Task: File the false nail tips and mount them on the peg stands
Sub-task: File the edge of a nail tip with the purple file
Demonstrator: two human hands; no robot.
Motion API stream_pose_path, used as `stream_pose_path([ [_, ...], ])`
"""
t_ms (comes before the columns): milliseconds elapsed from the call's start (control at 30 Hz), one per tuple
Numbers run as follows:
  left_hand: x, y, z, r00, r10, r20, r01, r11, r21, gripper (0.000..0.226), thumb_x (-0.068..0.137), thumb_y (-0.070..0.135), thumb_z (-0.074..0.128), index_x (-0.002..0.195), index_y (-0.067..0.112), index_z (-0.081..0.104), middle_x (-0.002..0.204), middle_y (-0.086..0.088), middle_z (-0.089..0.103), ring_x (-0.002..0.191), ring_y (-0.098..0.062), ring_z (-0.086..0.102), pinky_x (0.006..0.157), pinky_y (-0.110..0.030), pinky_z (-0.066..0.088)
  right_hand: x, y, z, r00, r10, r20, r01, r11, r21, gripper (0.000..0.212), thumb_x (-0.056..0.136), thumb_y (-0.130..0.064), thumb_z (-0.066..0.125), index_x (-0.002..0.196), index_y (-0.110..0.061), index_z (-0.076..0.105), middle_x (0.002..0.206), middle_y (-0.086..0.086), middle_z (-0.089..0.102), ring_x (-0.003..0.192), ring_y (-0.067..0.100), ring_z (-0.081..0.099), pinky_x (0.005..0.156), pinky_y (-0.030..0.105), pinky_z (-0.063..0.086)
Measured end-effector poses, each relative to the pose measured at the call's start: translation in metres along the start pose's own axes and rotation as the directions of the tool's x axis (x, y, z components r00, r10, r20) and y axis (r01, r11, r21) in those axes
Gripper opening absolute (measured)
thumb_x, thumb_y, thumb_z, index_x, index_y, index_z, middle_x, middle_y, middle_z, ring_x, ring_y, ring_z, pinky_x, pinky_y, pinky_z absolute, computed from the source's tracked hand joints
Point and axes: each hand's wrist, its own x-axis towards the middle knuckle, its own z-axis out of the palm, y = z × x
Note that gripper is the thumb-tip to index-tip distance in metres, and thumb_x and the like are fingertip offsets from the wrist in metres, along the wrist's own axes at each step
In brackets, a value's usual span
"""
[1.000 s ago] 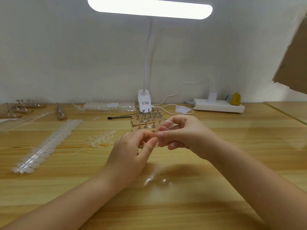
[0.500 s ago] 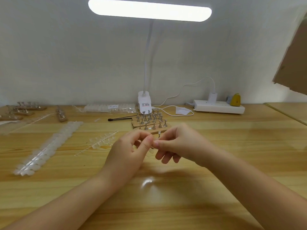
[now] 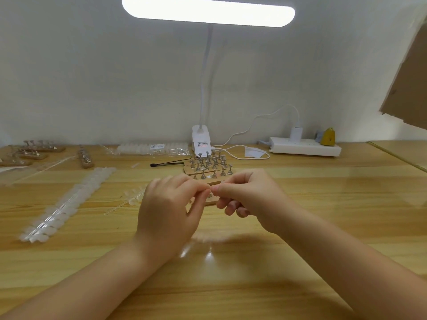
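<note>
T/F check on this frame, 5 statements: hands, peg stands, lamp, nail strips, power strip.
1. Both hands meet fingertip to fingertip above the table. True: the left hand and right hand pinch together at one spot; what they hold is too small to tell.
2. The peg stands sit nearer the person than the hands. False: the peg stands lie beyond the hands, toward the lamp base.
3. The lamp is off. False: the lamp bar glows bright.
4. A long strip of nail tips lies on the table to the left. True.
5. The power strip has nothing plugged in. False: a white plug with a cable sits in it.
</note>
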Motion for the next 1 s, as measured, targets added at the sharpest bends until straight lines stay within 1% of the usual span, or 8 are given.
stream_pose_path([
  [67,-0.001,0.000,0.001,0.998,0.062,0.026,-0.064,0.995,0.078,0.020,0.088,0.028,0.054,0.083,0.019,0.071,0.072,0.009,0.060,0.066,-0.017,0.056,0.066,-0.034,0.041,0.001,0.000,-0.001,1.000,-0.011,0.021,0.012,0.999,-0.045,0.014,0.085,-0.015,0.071,0.071,-0.012,0.069,0.057,0.002,0.067,0.046,0.009,0.057,0.040,0.017,0.038],
  [200,-0.002,0.003,0.002,0.986,-0.026,0.164,0.039,0.997,-0.074,0.021,0.085,0.033,0.046,0.075,0.022,0.062,0.068,0.014,0.054,0.067,-0.010,0.051,0.072,-0.035,0.040,0.006,-0.002,-0.014,0.999,-0.053,-0.009,0.050,0.969,-0.242,0.014,0.087,-0.016,0.068,0.075,-0.009,0.066,0.052,-0.004,0.062,0.045,0.007,0.055,0.040,0.019,0.038],
  [300,-0.004,0.001,0.004,0.961,-0.090,0.261,0.124,0.985,-0.117,0.020,0.086,0.041,0.055,0.078,0.028,0.069,0.071,0.017,0.062,0.075,-0.009,0.053,0.083,-0.036,0.039,0.009,-0.003,-0.032,0.999,-0.031,-0.033,0.026,0.991,-0.131,0.013,0.085,-0.018,0.071,0.079,-0.007,0.068,0.055,-0.002,0.061,0.047,0.009,0.053,0.041,0.018,0.038],
  [500,0.008,-0.004,-0.002,0.896,-0.212,0.390,0.090,0.947,0.309,0.049,0.095,0.059,0.024,0.121,0.039,0.059,0.110,0.014,0.060,0.104,-0.013,0.049,0.089,-0.032,0.034,0.017,0.017,-0.026,0.991,0.135,0.023,-0.136,0.943,0.303,0.017,0.075,-0.024,0.073,0.084,-0.009,0.072,0.062,0.002,0.065,0.044,0.005,0.050,0.036,0.014,0.035],
  [633,0.022,-0.019,-0.017,0.806,-0.427,0.410,0.098,0.780,0.618,0.038,0.087,0.047,0.038,0.118,0.030,0.052,0.115,0.005,0.056,0.106,-0.019,0.051,0.089,-0.034,0.038,0.021,0.031,-0.019,0.977,0.197,0.084,-0.214,0.867,0.450,0.013,0.089,-0.017,0.062,0.093,-0.006,0.068,0.065,0.002,0.065,0.042,0.003,0.046,0.033,0.013,0.032],
  [833,0.019,-0.024,-0.015,0.653,-0.407,0.639,0.095,0.881,0.464,0.025,0.094,0.032,0.052,0.116,0.030,0.063,0.114,0.003,0.059,0.106,-0.019,0.053,0.090,-0.034,0.048,0.022,0.041,-0.013,0.972,0.185,0.148,-0.234,0.841,0.488,0.022,0.077,-0.021,0.068,0.094,-0.006,0.069,0.064,0.000,0.061,0.040,0.002,0.041,0.031,0.012,0.028],
  [933,0.023,-0.028,-0.018,0.674,-0.420,0.607,0.158,0.885,0.438,0.026,0.093,0.027,0.058,0.118,0.028,0.063,0.118,0.004,0.061,0.107,-0.017,0.056,0.090,-0.030,0.048,0.022,0.042,-0.015,0.979,0.161,0.125,-0.203,0.820,0.535,0.025,0.072,-0.022,0.070,0.091,-0.005,0.069,0.065,0.000,0.056,0.040,0.002,0.040,0.032,0.012,0.026],
  [1000,0.023,-0.029,-0.021,0.758,-0.401,0.514,0.226,0.901,0.369,0.031,0.092,0.029,0.060,0.123,0.024,0.060,0.114,0.006,0.063,0.104,-0.015,0.058,0.086,-0.030,0.048,0.021,0.043,-0.015,0.982,0.142,0.126,-0.188,0.807,0.559,0.027,0.072,-0.021,0.070,0.093,-0.004,0.068,0.067,0.000,0.053,0.040,0.002,0.039,0.032,0.012,0.026],
])
